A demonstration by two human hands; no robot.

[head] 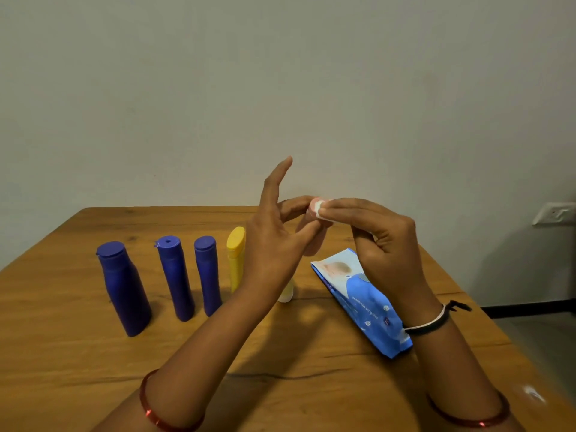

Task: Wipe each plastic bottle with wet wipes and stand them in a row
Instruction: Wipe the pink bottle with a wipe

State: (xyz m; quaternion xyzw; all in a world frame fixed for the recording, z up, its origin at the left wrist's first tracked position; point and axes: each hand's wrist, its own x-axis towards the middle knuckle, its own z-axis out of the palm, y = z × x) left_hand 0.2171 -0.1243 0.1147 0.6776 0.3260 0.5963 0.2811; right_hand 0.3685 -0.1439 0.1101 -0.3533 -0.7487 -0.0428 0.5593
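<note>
Above the table I hold a small pink bottle (312,241) upright. My left hand (274,235) grips it between thumb and middle fingers, with the index finger pointing up. My right hand (383,238) pinches a white wet wipe (321,211) against the bottle's top. Three blue bottles (124,288) (174,275) (207,272) stand in a row on the table at left. A yellow bottle (236,257) stands right of them. A small pale bottle (286,295) stands beyond it, mostly hidden behind my left forearm.
A blue pack of wet wipes (361,304) lies on the wooden table (311,353) under my right wrist. The table's right edge drops off near a wall socket (554,212). A plain wall stands behind the table.
</note>
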